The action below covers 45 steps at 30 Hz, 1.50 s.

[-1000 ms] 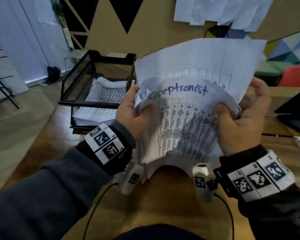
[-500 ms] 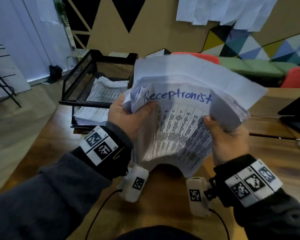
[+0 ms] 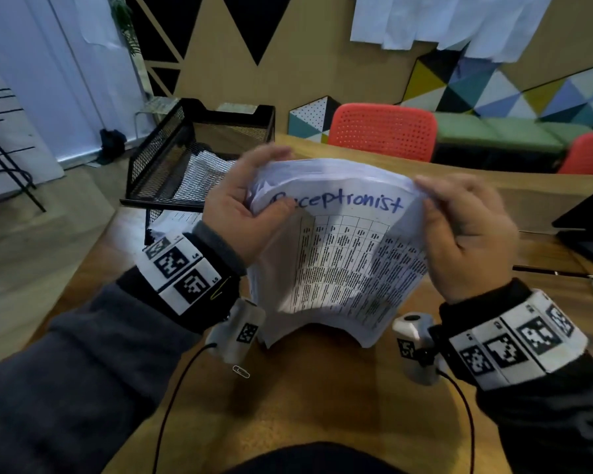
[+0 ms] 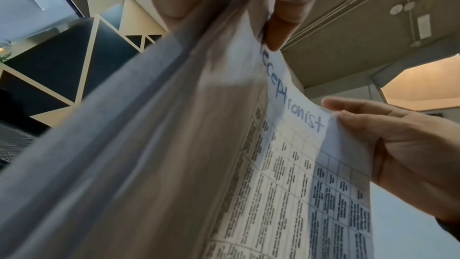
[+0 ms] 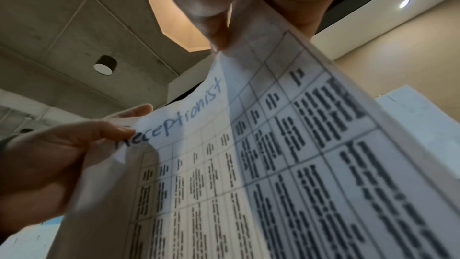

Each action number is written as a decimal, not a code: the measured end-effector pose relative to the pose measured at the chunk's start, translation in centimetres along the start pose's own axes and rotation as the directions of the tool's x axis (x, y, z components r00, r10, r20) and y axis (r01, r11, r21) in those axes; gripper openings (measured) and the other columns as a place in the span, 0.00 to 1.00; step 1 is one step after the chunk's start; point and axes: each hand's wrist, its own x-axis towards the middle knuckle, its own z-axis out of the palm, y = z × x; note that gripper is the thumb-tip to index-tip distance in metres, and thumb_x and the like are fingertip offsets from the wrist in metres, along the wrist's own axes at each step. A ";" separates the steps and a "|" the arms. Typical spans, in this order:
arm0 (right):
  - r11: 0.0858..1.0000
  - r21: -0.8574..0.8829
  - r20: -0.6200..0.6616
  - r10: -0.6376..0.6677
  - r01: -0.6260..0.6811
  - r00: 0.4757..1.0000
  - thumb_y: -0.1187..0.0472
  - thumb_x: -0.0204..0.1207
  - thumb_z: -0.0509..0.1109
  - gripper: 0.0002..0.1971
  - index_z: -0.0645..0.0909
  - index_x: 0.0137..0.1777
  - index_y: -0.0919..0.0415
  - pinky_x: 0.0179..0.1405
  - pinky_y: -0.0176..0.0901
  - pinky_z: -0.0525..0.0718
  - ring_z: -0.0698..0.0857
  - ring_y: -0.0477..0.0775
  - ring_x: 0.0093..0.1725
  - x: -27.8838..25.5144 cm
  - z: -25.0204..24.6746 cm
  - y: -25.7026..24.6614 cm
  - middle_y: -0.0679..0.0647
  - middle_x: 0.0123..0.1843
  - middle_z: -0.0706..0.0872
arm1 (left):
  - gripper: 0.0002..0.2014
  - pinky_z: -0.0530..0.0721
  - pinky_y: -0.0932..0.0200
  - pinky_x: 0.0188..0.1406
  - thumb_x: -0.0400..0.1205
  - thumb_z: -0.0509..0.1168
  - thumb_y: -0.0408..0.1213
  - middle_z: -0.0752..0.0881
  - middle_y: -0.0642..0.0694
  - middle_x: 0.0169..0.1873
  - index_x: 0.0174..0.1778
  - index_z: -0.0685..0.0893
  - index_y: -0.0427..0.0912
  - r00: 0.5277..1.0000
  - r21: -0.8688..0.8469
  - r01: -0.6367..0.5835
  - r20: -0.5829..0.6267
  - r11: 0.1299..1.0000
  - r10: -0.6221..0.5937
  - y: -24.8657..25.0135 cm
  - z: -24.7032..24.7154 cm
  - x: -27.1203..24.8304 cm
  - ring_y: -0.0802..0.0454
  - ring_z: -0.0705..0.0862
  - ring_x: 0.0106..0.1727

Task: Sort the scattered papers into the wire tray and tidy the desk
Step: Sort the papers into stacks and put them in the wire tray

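A bundle of white papers (image 3: 339, 265), its front sheet a printed table headed "Receptronist" in blue pen, stands bowed on its lower edge on the wooden desk (image 3: 305, 405). My left hand (image 3: 240, 213) grips its upper left corner, thumb on the front sheet (image 4: 286, 164). My right hand (image 3: 459, 230) pinches the upper right corner, as the right wrist view shows on the sheet (image 5: 273, 164). The black wire tray (image 3: 199, 155) stands at the back left, two tiers high, with papers in both tiers.
A paper clip (image 3: 241, 371) lies on the desk under my left wrist. A dark laptop (image 3: 589, 227) and a pen (image 3: 545, 270) sit at the right edge. Red chairs (image 3: 384, 130) stand behind the desk.
The loose back sheets that stuck up above the bundle have been pulled down level with the front sheet. Both hands have shifted up to the top corners.
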 end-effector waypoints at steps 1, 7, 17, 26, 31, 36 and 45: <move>1.000 -0.020 0.010 -0.012 0.012 1.000 0.67 0.76 0.66 0.13 0.84 0.59 0.66 0.56 0.20 0.71 0.79 0.46 0.51 0.0 0.1 0.1 0.65 0.50 0.85 | 0.22 0.81 0.78 0.42 0.71 0.66 0.20 0.81 0.53 0.50 0.57 0.75 0.45 1.000 0.012 -0.011 0.001 1.000 0.011 -0.2 0.0 0.1 0.74 0.83 0.46; 0.648 0.421 0.287 0.568 -0.634 0.771 0.54 0.57 0.82 0.32 0.76 0.62 0.40 0.52 0.42 0.87 0.86 0.48 0.57 -1.3 0.5 0.8 0.58 0.64 0.82 | 0.14 0.79 0.76 0.36 0.71 0.66 0.26 0.82 0.62 0.39 0.41 0.76 0.52 0.998 -0.009 0.015 -0.066 1.000 -0.016 -1.2 -0.1 0.7 0.70 0.81 0.36; 0.552 0.532 0.160 0.679 -0.642 0.717 0.76 0.68 0.74 0.23 0.89 0.30 0.42 0.49 0.48 0.86 0.87 0.41 0.37 -0.8 0.8 0.4 0.38 0.32 0.90 | 0.11 0.83 0.56 0.33 0.72 0.71 0.39 0.87 0.53 0.30 0.46 0.77 0.53 0.979 -0.205 0.128 -0.133 0.970 -0.157 -1.3 -1.8 -0.2 0.53 0.84 0.34; 0.587 0.495 0.194 0.644 -0.641 0.740 0.75 0.68 0.74 0.21 0.90 0.30 0.44 0.33 0.33 0.86 0.86 0.36 0.31 -1.0 -0.2 0.1 0.37 0.29 0.89 | 0.08 0.74 0.43 0.44 0.73 0.65 0.43 0.81 0.45 0.32 0.29 0.85 0.56 0.880 -0.340 0.317 -0.242 0.886 -0.408 -1.4 -0.6 0.4 0.43 0.75 0.42; 0.594 0.504 0.174 0.642 -0.628 0.747 0.75 0.69 0.74 0.21 0.90 0.30 0.44 0.32 0.31 0.84 0.85 0.36 0.30 -1.1 -0.1 -0.3 0.37 0.29 0.89 | 0.10 0.77 0.45 0.44 0.73 0.64 0.52 0.82 0.42 0.37 0.36 0.81 0.50 0.880 -0.342 0.326 -0.232 0.881 -0.415 -0.9 0.1 0.3 0.45 0.78 0.42; 0.600 0.506 0.180 0.630 -0.620 0.756 0.74 0.68 0.75 0.17 0.90 0.32 0.48 0.38 0.37 0.86 0.87 0.41 0.36 -1.2 -0.2 -1.6 0.38 0.31 0.90 | 0.62 0.84 0.36 0.55 0.53 0.73 0.70 0.78 0.25 0.60 0.69 0.62 0.24 0.978 -0.282 0.207 0.027 0.937 -0.207 -0.8 0.5 -0.1 0.35 0.83 0.59; 0.617 0.553 0.062 0.640 -0.560 0.766 0.76 0.67 0.74 0.12 0.87 0.33 0.57 0.31 0.31 0.82 0.84 0.35 0.31 -0.6 -0.2 -2.5 0.37 0.29 0.89 | 0.32 0.84 0.70 0.49 0.66 0.77 0.32 0.82 0.54 0.52 0.62 0.70 0.48 0.986 -0.008 0.162 0.026 0.987 -0.162 0.1 0.7 -1.1 0.71 0.82 0.52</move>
